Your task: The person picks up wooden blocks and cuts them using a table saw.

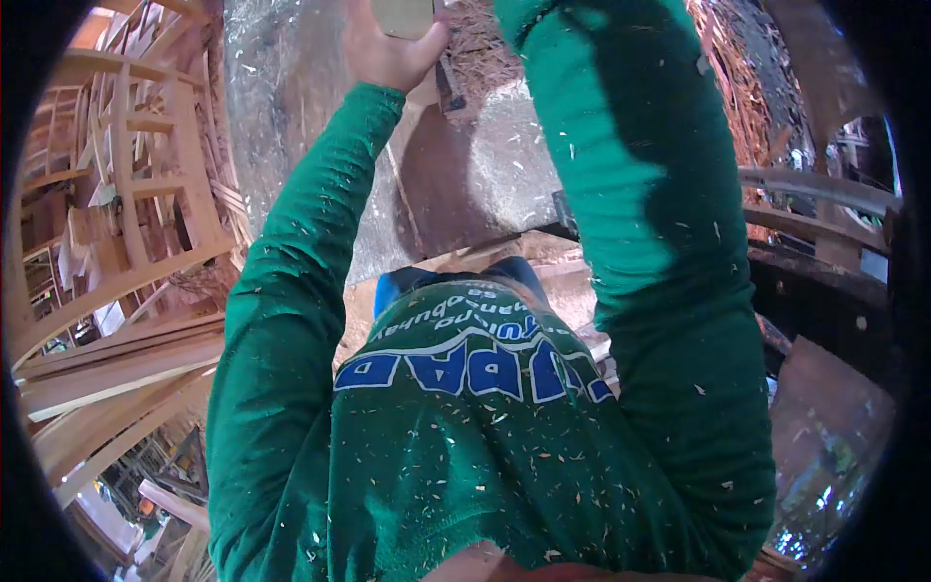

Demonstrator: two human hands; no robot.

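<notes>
One bare left hand (388,60) grips a tan wooden block (402,16) over a worn bench (291,107), well in from the bench's left edge and far from its near edge. The block's near end points back toward the worker's green shirt (436,456); its far end is cropped, so its long axis cannot be told. The visible face looks flat and plain, with softened near corners, and the thumb (435,41) bends along its right side. A right sleeve (630,145) runs past the view's top, so that hand's state cannot be told. Wood shavings (485,44) lie right of the block.
</notes>
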